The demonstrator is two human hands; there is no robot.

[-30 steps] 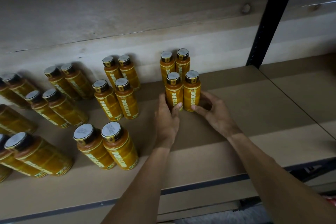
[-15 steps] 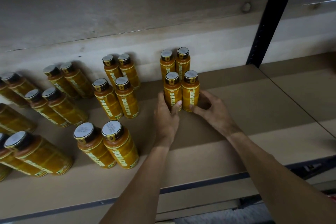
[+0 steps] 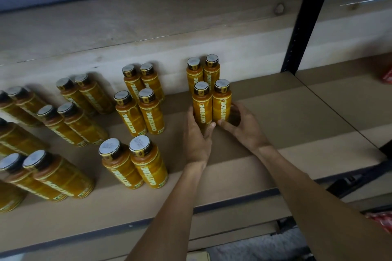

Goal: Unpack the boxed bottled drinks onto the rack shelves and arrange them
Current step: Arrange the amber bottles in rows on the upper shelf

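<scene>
Two yellow OATSIDE bottles stand side by side on the brown shelf board (image 3: 286,125). My left hand (image 3: 198,135) grips the base of the left bottle (image 3: 202,106). My right hand (image 3: 241,127) curls round the base of the right bottle (image 3: 221,103). Directly behind them, against the back board, stands another pair of bottles (image 3: 202,72). Several more pairs of the same bottles (image 3: 140,112) stand in rows across the left part of the shelf.
A black rack upright (image 3: 305,19) rises at the back right. Beyond it lies a second shelf board (image 3: 350,95) with something red (image 3: 388,74) at its far edge. The shelf's dark front rail (image 3: 233,197) runs below my forearms.
Both hands have slid the front pair of bottles slightly back, close up against the pair behind. The grips are the same.
</scene>
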